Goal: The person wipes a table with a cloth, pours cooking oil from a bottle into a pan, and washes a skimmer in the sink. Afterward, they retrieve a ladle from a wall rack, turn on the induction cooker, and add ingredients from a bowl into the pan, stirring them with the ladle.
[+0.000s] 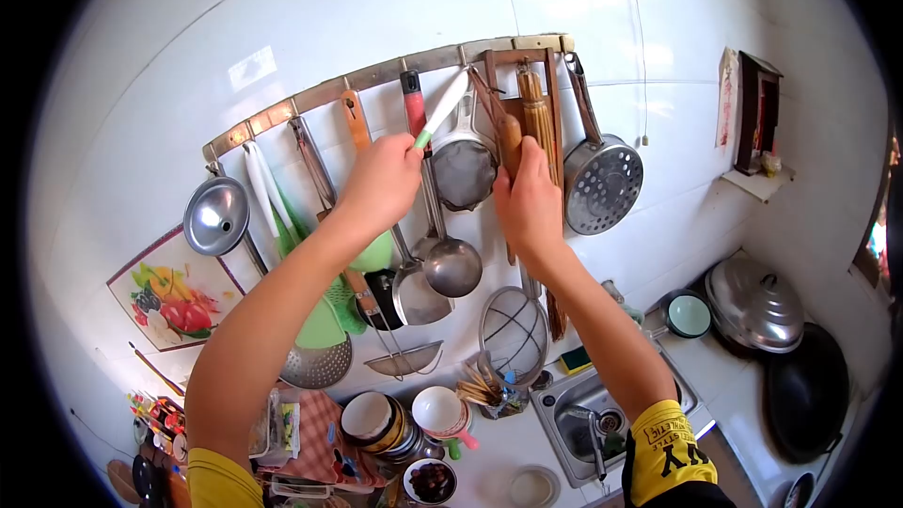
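My left hand [384, 183] is closed around the handle of a white-and-green ladle [444, 111]; a rounded green part shows below my wrist, and the handle's top reaches the metal hook rail [376, 72]. My right hand [530, 199] is wrapped around a wooden rolling pin [509, 143], whose cord loop rises to the rail. Between my hands hang a small strainer [465, 174] and a metal ladle [452, 268] with a red-and-black handle. Just right of the rolling pin is a bundle of wooden sticks [532, 103].
Along the rail hang a funnel [216, 216], green utensils [323, 325] and a perforated skimmer [603, 184]. Below stand stacked bowls [369, 417], a wire strainer [513, 334] and a sink [569, 406]. At right sit a lidded pot [752, 306] and a black wok [806, 395].
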Demonstrator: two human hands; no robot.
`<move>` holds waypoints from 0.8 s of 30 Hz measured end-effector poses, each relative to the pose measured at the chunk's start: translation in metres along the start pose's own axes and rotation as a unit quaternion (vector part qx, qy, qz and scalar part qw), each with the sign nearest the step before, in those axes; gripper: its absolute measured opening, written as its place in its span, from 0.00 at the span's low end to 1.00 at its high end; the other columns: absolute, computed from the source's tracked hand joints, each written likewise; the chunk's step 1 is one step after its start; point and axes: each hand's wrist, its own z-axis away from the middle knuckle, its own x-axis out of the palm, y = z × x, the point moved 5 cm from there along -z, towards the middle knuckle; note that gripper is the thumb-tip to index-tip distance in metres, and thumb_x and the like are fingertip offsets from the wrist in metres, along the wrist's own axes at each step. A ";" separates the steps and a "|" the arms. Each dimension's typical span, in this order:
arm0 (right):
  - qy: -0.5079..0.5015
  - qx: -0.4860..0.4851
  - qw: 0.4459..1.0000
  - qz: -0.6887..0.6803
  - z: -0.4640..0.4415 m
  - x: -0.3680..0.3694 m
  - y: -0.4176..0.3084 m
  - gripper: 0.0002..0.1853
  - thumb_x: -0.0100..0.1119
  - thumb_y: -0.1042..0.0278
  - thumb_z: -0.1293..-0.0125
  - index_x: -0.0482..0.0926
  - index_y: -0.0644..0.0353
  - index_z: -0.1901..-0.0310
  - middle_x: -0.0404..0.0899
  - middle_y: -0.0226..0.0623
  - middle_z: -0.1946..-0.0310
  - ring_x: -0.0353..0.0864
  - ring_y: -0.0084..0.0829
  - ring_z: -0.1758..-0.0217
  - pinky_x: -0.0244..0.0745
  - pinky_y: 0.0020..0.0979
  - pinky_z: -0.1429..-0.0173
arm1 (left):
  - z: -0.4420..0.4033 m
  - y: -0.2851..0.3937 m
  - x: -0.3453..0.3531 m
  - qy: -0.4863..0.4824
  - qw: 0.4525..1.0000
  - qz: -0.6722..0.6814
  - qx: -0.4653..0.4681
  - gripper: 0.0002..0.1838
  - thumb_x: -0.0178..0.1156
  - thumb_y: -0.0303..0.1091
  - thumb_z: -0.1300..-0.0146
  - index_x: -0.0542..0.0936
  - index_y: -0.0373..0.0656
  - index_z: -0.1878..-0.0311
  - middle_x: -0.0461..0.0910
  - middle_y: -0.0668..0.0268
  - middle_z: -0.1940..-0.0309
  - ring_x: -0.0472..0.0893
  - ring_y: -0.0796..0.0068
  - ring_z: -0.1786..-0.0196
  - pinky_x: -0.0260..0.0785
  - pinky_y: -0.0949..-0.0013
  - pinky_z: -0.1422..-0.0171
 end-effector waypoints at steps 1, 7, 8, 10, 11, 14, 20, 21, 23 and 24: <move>-0.001 -0.001 1.000 0.000 -0.002 -0.003 -0.004 0.24 0.52 0.69 0.35 0.58 0.62 0.41 0.71 0.52 0.57 0.78 0.56 0.63 0.74 0.49 0.59 | 0.003 0.011 -0.006 0.022 0.992 -0.108 0.058 0.08 0.49 0.31 0.31 0.74 0.36 0.59 0.72 0.61 0.78 0.77 0.64 0.75 0.68 0.64 0.72; 0.019 0.011 0.995 -0.097 -0.011 -0.009 -0.004 0.21 0.49 0.69 0.31 0.59 0.63 0.40 0.76 0.61 0.54 0.76 0.63 0.55 0.71 0.51 0.53 | 0.008 0.040 -0.037 0.108 0.861 -0.479 0.135 0.10 0.53 0.25 0.40 0.76 0.38 0.55 0.77 0.56 0.68 0.81 0.55 0.63 0.74 0.55 0.61; -0.009 0.024 0.995 -0.098 -0.010 -0.007 -0.003 0.21 0.49 0.71 0.32 0.58 0.63 0.40 0.74 0.60 0.53 0.75 0.62 0.56 0.71 0.52 0.54 | 0.004 0.038 -0.040 0.109 0.861 -0.478 0.133 0.10 0.53 0.25 0.40 0.76 0.38 0.55 0.77 0.56 0.68 0.81 0.55 0.63 0.74 0.55 0.61; -0.037 0.038 0.994 -0.096 -0.009 -0.004 0.001 0.22 0.48 0.73 0.34 0.57 0.62 0.40 0.73 0.60 0.52 0.75 0.62 0.57 0.70 0.54 0.54 | -0.003 0.039 -0.047 0.160 0.791 -0.551 0.212 0.15 0.55 0.24 0.45 0.77 0.39 0.53 0.76 0.59 0.66 0.81 0.57 0.61 0.74 0.59 0.63; -0.029 0.027 0.994 -0.103 -0.008 -0.004 0.002 0.22 0.48 0.73 0.34 0.57 0.62 0.40 0.73 0.59 0.52 0.75 0.62 0.57 0.70 0.54 0.54 | -0.009 0.037 -0.052 0.160 0.792 -0.550 0.212 0.15 0.55 0.24 0.45 0.77 0.39 0.53 0.76 0.59 0.66 0.81 0.57 0.61 0.74 0.59 0.63; -0.003 -0.004 0.995 -0.104 -0.009 -0.008 0.005 0.22 0.48 0.73 0.34 0.57 0.61 0.39 0.73 0.58 0.51 0.75 0.61 0.57 0.70 0.54 0.54 | -0.017 0.058 -0.070 0.239 0.634 -0.599 0.426 0.09 0.58 0.29 0.44 0.79 0.40 0.60 0.79 0.65 0.72 0.81 0.66 0.68 0.73 0.66 0.68; 0.009 -0.029 0.996 -0.086 -0.014 -0.012 -0.005 0.22 0.48 0.72 0.32 0.58 0.62 0.39 0.73 0.59 0.51 0.75 0.61 0.53 0.71 0.51 0.53 | -0.039 0.039 -0.080 -0.039 0.984 -0.159 -0.063 0.09 0.56 0.34 0.38 0.81 0.39 0.65 0.73 0.69 0.81 0.68 0.78 0.80 0.64 0.71 0.74; 0.007 -0.031 0.996 -0.083 -0.013 -0.013 -0.007 0.21 0.49 0.71 0.31 0.59 0.63 0.39 0.73 0.61 0.50 0.75 0.61 0.51 0.72 0.48 0.51 | -0.028 0.034 -0.072 -0.082 0.982 -0.018 -0.170 0.09 0.55 0.35 0.37 0.81 0.40 0.66 0.72 0.71 0.81 0.67 0.81 0.79 0.62 0.72 0.76; 0.023 -0.045 0.995 -0.080 -0.015 -0.016 -0.008 0.21 0.49 0.71 0.31 0.59 0.63 0.39 0.74 0.61 0.51 0.76 0.60 0.51 0.72 0.48 0.51 | -0.034 0.045 -0.080 -0.075 0.990 -0.045 -0.110 0.09 0.55 0.35 0.37 0.81 0.40 0.66 0.72 0.70 0.80 0.68 0.80 0.79 0.59 0.73 0.78; 0.040 -0.059 0.994 -0.078 -0.018 -0.020 -0.010 0.21 0.48 0.72 0.31 0.58 0.63 0.39 0.74 0.61 0.51 0.76 0.60 0.52 0.73 0.47 0.51 | -0.044 0.056 -0.091 -0.058 0.991 -0.109 -0.052 0.11 0.55 0.38 0.36 0.81 0.42 0.65 0.72 0.72 0.80 0.68 0.81 0.78 0.61 0.72 0.77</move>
